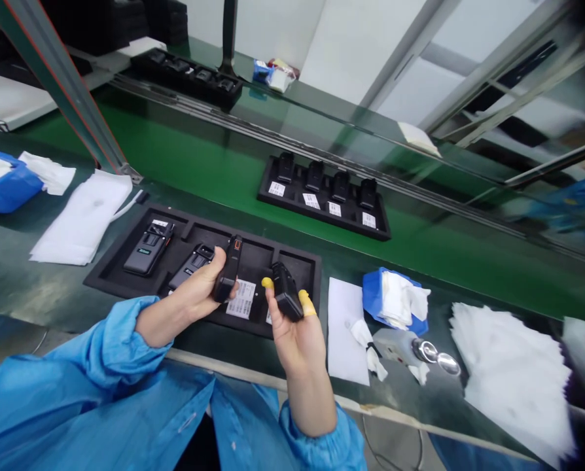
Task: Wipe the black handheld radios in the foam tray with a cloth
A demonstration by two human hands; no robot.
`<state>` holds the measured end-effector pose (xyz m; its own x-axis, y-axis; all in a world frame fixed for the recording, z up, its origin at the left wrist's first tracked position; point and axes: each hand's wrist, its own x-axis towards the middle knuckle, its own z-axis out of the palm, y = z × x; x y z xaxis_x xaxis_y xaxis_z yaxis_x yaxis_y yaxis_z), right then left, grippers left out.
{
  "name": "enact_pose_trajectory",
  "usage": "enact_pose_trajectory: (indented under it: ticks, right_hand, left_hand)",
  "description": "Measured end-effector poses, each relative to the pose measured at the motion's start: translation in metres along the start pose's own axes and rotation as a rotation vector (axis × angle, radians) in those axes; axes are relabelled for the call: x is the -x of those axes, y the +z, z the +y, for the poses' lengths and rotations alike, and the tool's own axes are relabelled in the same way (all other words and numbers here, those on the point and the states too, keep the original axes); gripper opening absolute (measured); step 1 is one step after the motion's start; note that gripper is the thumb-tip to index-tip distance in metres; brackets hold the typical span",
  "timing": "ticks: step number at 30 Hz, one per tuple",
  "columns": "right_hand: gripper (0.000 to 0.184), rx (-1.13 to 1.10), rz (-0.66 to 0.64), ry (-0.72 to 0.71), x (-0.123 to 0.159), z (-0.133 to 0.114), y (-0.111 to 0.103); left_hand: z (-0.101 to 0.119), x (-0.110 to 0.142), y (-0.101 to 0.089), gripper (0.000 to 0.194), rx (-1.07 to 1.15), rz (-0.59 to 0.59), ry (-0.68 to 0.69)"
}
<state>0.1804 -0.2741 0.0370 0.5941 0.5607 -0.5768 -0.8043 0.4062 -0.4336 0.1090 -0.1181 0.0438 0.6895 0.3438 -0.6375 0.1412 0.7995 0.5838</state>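
My left hand [194, 296] grips a black handheld device [230, 265] on edge; an orange spot shows near its top. In my right hand [300, 347], another black device [286, 294] sits tilted between fingers that wear yellow finger cots [306, 303]. Both hands are above a black compartmented tray [254, 260]. Two similar devices lie in its left part: one fully visible [148, 250], the other [190, 267] partly covered by my left hand. A white printed label sheet [242, 299] lies in the tray between my hands.
Beyond, a second black tray [324, 212] with several devices and labels rests on the green belt [214, 167]. White sheets [84, 219] lie left. On the right are a blue box of wipes [395, 301], a metal-capped bottle [403, 347] and stacked white cloths [513, 373]. A metal post [67, 85] rises left.
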Motion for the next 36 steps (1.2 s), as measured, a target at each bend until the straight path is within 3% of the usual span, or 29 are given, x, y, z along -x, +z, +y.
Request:
enact_pose_trajectory:
  ticks: [3,7,12,17,23,25,28,31,36]
  right_hand:
    - [0.030,-0.044,0.002,0.018,0.002,-0.003,0.002]
    - [0.021,-0.008,-0.041,0.039,0.006,-0.001,-0.004]
    - [0.034,-0.036,-0.214,0.031,0.001,0.005,-0.017]
    - [0.026,-0.113,-0.443,-0.017,-0.004,0.014,-0.025]
    - [0.035,-0.107,-0.454,0.017,-0.005,0.018,-0.022]
    - [0.037,-0.094,-0.433,0.029,-0.005,0.019,-0.022]
    - [0.033,-0.089,-0.396,0.042,-0.004,0.022,-0.025]
    - [0.033,-0.060,-0.367,0.042,-0.003,0.027,-0.029]
    - [0.041,0.039,-0.341,0.064,-0.004,0.034,-0.034]
  left_hand:
    - [0.003,0.000,-0.004,0.041,-0.018,0.019,-0.014]
    - [0.002,-0.002,-0.017,0.032,-0.207,-0.091,0.114]
    - [0.000,-0.002,-0.027,0.045,-0.270,-0.167,0.162]
    - [0.004,0.007,-0.018,0.066,-0.207,-0.340,0.171]
    - [0.007,0.017,-0.015,0.085,-0.249,-0.569,0.124]
    - [0.004,0.017,-0.017,0.102,-0.309,-0.575,0.141]
    - [-0.004,0.015,-0.017,0.129,-0.474,-0.497,0.272]
    - [-0.012,0.016,-0.015,0.132,-0.609,-0.431,0.376]
    - [-0.016,0.022,-0.011,0.131,-0.665,-0.440,0.428]
